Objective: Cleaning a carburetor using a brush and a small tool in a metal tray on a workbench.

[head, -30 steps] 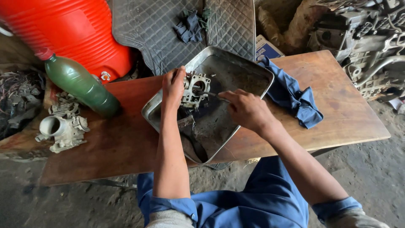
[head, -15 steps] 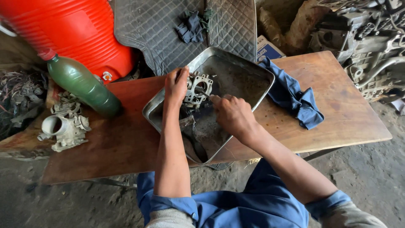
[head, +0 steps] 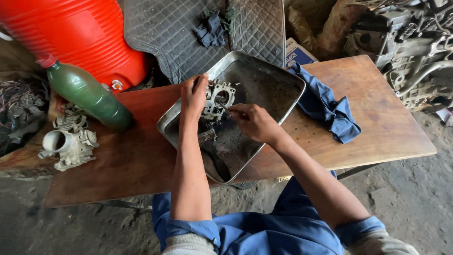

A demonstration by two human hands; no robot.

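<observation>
A: The grey cast-metal carburettor body (head: 218,98) with its round bore — where is it?

B: Inside the dented, grimy metal tray (head: 278,78) on the reddish-brown wooden table (head: 377,127), toward the tray's left half and above its dark, oily bottom. The left hand (head: 194,94) is closed over its left side, fingers wrapped on the top edge, thumb hidden.

A: And the other hand?

B: The right hand (head: 252,120) is curled tight around a thin tool whose tip meets the carburettor body just below the bore. What kind of tool, I cannot tell — too little of it shows.

A: Any change from a moment before?

B: Yes. A second ago the right hand lay lower and further right in the tray, apart from the part; half a second ago it had closed in; now its fingertips sit right at the casting. The left hand has kept its hold throughout.

A: What lies beyond?

B: Right of the tray, a crumpled dark-blue cloth (head: 330,111) on the table. At the left edge, a second pale metal casting with an open pipe mouth (head: 68,141), then a green plastic bottle with a red cap (head: 87,94) lying tilted. Behind that, a ribbed red plastic drum (head: 80,33) and a grey quilted mat (head: 174,33) with a dark rag (head: 210,28) on it. Far right, dirty engine parts (head: 415,52).
</observation>
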